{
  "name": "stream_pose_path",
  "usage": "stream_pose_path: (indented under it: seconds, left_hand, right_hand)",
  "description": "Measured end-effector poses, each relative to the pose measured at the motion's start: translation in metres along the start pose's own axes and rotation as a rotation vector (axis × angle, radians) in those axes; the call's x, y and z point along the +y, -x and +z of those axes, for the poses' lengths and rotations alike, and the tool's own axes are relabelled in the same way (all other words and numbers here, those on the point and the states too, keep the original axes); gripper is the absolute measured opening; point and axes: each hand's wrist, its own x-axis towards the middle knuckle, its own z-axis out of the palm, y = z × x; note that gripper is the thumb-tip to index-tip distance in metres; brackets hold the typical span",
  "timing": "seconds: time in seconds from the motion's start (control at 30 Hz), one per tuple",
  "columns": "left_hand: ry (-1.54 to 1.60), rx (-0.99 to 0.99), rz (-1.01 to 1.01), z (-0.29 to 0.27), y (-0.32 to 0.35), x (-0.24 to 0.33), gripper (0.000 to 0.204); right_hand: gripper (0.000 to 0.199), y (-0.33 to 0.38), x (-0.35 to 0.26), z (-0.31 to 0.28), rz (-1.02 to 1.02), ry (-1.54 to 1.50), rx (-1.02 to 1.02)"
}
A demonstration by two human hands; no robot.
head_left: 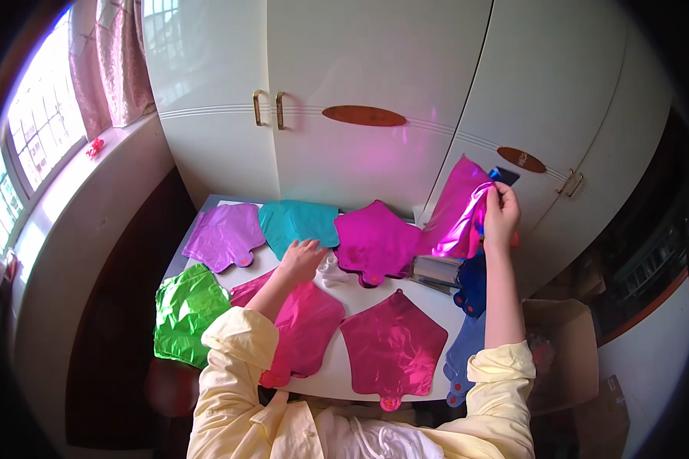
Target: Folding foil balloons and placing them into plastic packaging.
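Observation:
My right hand (502, 216) is raised at the right, pinching the edge of a magenta foil balloon (461, 214), which is uninflated and hangs creased. My left hand (302, 260) has its fingers extended over the lower edge of a teal foil balloon (297, 222); I cannot tell if it touches. Beside that hand lies a small white crumpled item (330, 272). Flat balloons lie around: a lilac one (226, 233), a purple-magenta one (377, 236), a green one (191, 314), a pink one (310, 325) partly under my left forearm, and a crimson one (396, 344).
Dark blue pieces (473, 287) and lighter blue pieces (464, 348) are stacked along the right edge of the white table (333, 382). A cardboard box (570, 348) stands beyond it. White cupboard doors (367, 61) rise behind, and a windowed wall (115, 183) is at the left.

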Motion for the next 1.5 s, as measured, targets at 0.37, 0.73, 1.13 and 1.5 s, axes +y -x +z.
stream_pose_path:
  seconds: [0.37, 0.73, 1.13, 1.5]
  left_hand:
    - [-0.205, 0.243, -0.031, 0.017, -0.004, -0.025, 0.007]
    - [-0.026, 0.088, -0.053, 0.028, 0.002, -0.043, 0.015]
    - [-0.089, -0.17, 0.071, 0.015, -0.017, -0.041, 0.034]
    - [-0.172, -0.279, 0.164, 0.024, -0.04, -0.043, 0.014]
  right_hand:
    - [0.016, 0.044, 0.016, 0.03, 0.054, 0.123, -0.127]
    - [0.019, 0.062, 0.025, 0.041, 0.088, 0.091, -0.217]
    - [0.018, 0.074, 0.031, 0.045, 0.121, 0.001, -0.256]
    - [0.017, 0.08, 0.029, 0.041, 0.153, -0.038, -0.264]
